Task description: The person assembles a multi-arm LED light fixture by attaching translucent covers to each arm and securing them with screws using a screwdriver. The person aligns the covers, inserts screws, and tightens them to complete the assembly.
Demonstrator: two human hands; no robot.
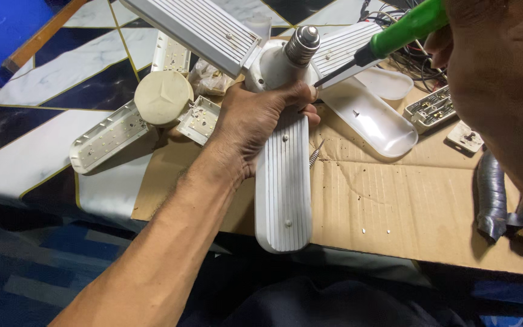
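The left hand grips the white folding lamp with ribbed metal wings tight, keeping it steady. The right hand closes around the green-handled screwdriver, whose tip touches the lamp.

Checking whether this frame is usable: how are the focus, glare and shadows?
Head view: the left hand gripping the white ribbed fan-blade lamp is sharp; the right hand with the green-handled screwdriver looms close and soft; mild glare on the translucent plastic cover; soft shadows on the brown cardboard sheet.
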